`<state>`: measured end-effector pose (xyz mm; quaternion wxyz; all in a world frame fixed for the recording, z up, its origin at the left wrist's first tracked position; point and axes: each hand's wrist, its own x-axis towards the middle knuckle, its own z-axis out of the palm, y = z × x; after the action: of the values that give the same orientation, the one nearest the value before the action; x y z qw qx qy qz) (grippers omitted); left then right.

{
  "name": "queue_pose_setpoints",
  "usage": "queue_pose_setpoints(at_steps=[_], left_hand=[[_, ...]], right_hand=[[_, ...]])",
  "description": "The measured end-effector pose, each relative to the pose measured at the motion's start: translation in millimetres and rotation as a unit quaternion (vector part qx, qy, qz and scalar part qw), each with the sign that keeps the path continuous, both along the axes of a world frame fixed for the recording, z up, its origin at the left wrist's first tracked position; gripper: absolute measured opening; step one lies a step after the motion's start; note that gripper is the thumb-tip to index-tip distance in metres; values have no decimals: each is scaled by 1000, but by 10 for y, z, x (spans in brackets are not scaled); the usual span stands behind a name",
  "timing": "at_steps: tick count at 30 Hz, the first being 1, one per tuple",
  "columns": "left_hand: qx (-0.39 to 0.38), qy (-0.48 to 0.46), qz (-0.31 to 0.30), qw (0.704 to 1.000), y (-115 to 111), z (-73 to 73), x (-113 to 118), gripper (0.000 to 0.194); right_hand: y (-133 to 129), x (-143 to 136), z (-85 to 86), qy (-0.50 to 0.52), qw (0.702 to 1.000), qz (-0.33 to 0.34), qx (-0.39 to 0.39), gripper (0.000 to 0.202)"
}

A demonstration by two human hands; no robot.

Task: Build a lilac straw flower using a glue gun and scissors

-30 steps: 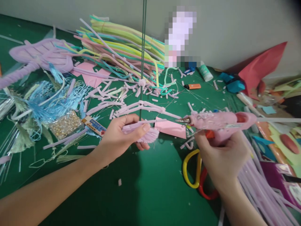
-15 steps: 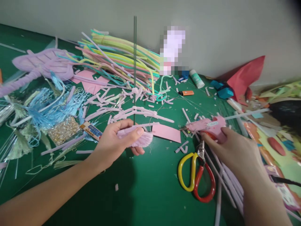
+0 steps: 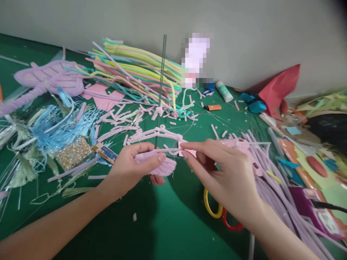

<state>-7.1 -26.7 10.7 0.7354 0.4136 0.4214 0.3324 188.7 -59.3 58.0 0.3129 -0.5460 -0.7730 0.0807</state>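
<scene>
My left hand [image 3: 138,164] is closed around a fan-shaped lilac pipe-cleaner piece [image 3: 165,168], thumb on its near side. Two thin dark green wires [image 3: 163,68] rise upright just behind that hand; where they end below is hidden. My right hand [image 3: 225,169] pinches the right end of a lilac pipe-cleaner strip [image 3: 173,150] running along the piece's top edge. Behind the right hand lies a pink glue gun [image 3: 238,143], partly covered. Scissors with yellow and red handles [image 3: 211,206] rest under the right hand, their blades hidden.
Bundled coloured pipe cleaners [image 3: 141,68] lie at the back. Blue tassels [image 3: 56,122] and a bag of gold beads [image 3: 74,153] sit left. An orange lighter [image 3: 214,107] lies beyond the hands. Long lilac pipe cleaners [image 3: 282,206] and a purple box [image 3: 306,206] are at right.
My right hand has let go of the glue gun and moved left to pinch the strip's end. The glue gun now lies on the table. My left hand keeps its hold.
</scene>
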Motion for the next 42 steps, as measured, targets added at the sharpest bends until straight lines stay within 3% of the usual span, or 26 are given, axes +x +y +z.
queue_pose_setpoints(at_steps=[8,16,29,33,37,42], left_hand=[[-3,23,6,1000,7,67,8,19],[11,27,25,999,0,30,15,21],[38,37,28,998,7,55,40,15],[41,49,30,998,14,73,47,16],[43,57,31,997,16,86,44,18],[30,24,11,999,4,77,10,14]], right_hand=[[-11,-7,-60,-4,999,10,-41,12],[-73,-5,-133,13,998,16,-52,14],[-78,-22,-137,23,998,17,-58,13],[-89,-30,-124,51,993,-2,-103,13],[-92,-38,-100,126,971,-28,-201,11],[-63,-3,-76,273,891,-23,-363,15]])
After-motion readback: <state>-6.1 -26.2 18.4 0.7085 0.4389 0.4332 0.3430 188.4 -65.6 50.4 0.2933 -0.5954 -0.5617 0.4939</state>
